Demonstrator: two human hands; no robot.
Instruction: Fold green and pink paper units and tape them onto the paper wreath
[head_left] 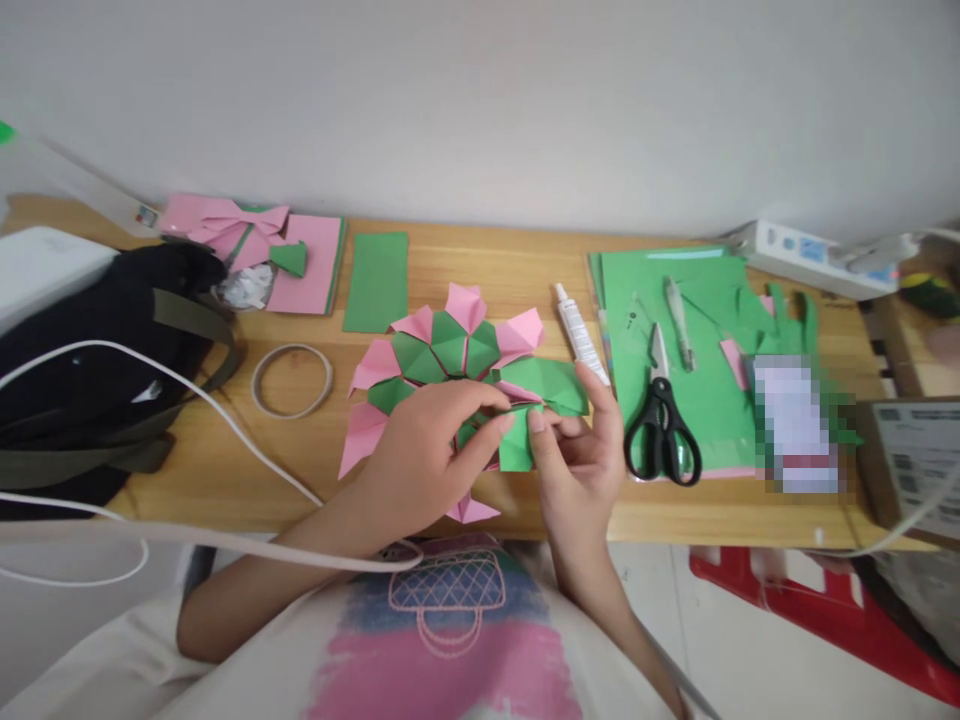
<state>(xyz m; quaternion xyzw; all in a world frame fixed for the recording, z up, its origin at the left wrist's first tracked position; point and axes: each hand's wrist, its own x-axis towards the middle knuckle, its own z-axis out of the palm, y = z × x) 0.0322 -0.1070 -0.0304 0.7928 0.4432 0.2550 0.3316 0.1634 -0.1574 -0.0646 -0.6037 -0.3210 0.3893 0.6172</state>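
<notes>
A pink and green folded paper ring (450,345) lies on the wooden desk (487,260) in front of me. My left hand (424,450) rests on its near side, fingers curled and pinching a green paper piece (516,450). My right hand (577,450) pinches the same green piece from the right, thumb against the left hand's fingertips. The near part of the ring is hidden under both hands.
A glue tube (579,332), black-handled scissors (661,425) and tweezers (679,322) lie on green paper sheets (675,290) to the right. A tape ring (292,380), a green sheet (377,280), pink paper (300,262) and a black bag (97,370) sit left. A white cable (225,420) crosses.
</notes>
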